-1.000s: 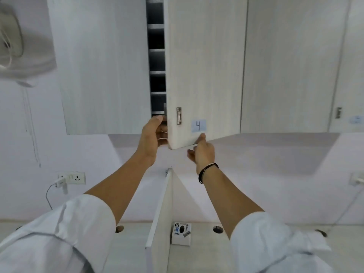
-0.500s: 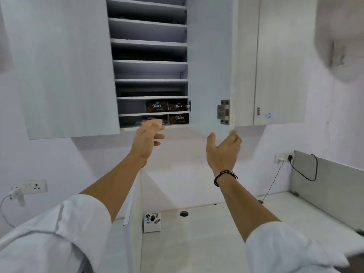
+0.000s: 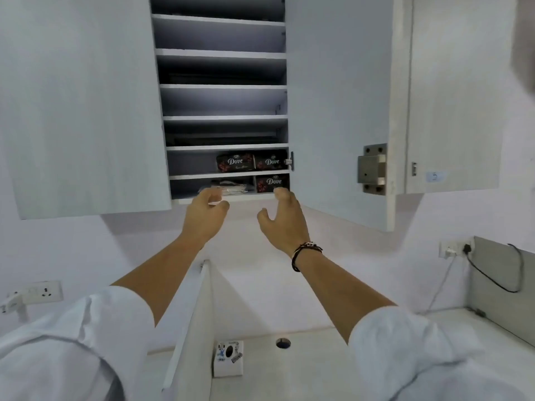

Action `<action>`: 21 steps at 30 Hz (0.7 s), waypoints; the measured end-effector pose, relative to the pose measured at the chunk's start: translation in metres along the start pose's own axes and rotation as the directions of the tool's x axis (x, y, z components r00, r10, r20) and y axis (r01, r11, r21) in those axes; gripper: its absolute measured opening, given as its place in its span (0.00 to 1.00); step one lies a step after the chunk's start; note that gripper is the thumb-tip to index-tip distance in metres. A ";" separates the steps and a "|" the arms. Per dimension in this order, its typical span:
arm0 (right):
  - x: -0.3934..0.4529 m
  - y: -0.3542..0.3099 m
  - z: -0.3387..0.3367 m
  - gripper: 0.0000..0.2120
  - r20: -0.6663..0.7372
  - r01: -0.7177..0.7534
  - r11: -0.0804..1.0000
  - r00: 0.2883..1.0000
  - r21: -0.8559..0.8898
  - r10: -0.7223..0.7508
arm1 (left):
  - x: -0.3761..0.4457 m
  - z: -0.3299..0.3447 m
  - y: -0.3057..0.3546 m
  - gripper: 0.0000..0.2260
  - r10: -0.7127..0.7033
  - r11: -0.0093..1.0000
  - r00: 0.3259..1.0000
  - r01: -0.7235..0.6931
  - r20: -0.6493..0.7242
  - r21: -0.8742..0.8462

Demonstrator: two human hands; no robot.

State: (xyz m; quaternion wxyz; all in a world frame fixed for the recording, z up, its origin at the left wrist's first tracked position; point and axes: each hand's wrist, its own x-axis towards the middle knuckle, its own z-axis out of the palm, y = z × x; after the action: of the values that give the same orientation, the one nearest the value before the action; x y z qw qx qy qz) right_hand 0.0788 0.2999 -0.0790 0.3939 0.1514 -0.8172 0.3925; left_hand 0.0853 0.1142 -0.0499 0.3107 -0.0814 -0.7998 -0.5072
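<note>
A wall cabinet stands open, its door (image 3: 338, 117) swung out to the right with a metal lock (image 3: 372, 168) on its inner face. Inside are several narrow shelves. Two dark Dove boxes (image 3: 236, 162) sit on the second shelf from the bottom, and one more Dove box (image 3: 272, 183) sits on the bottom shelf beside a pale packet (image 3: 230, 187). My left hand (image 3: 204, 215) is raised just below the bottom shelf's front edge, fingers loosely curled, holding nothing. My right hand (image 3: 285, 219) is up beside it under the single box, fingers spread and empty.
A white upright divider panel (image 3: 191, 328) rises from the desk below my arms. A small white box with stickers (image 3: 228, 358) stands on the desk near a cable hole (image 3: 283, 342). Wall sockets (image 3: 43, 291) and a black cable (image 3: 489, 280) flank the space. Closed cabinet doors (image 3: 84, 105) lie on both sides.
The door went from nearly closed to fully swung open and both hands let go of it. Both hands have since moved up and closer together under the bottom shelf.
</note>
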 end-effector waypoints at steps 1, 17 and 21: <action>0.019 0.011 0.013 0.27 0.037 0.038 0.999 0.999 -0.030 -0.037 | 0.014 0.004 -0.010 0.17 0.022 0.999 1.000 -0.021 -0.004 0.043; 0.206 0.075 0.155 0.31 0.567 0.479 0.765 0.803 -0.430 -0.184 | 0.184 0.028 -0.111 0.29 0.051 0.778 0.990 -0.123 0.133 0.616; 0.181 0.065 0.141 0.18 0.446 0.508 0.731 0.841 -0.456 -0.307 | 0.155 0.012 -0.101 0.22 0.149 0.892 0.989 -0.143 0.019 0.429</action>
State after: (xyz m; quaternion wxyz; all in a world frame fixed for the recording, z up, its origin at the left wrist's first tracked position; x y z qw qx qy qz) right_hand -0.1478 0.2459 -0.0289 0.3505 0.2734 -0.8957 0.0066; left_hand -0.0878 0.0483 -0.0400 0.3637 -0.0671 -0.8812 -0.2946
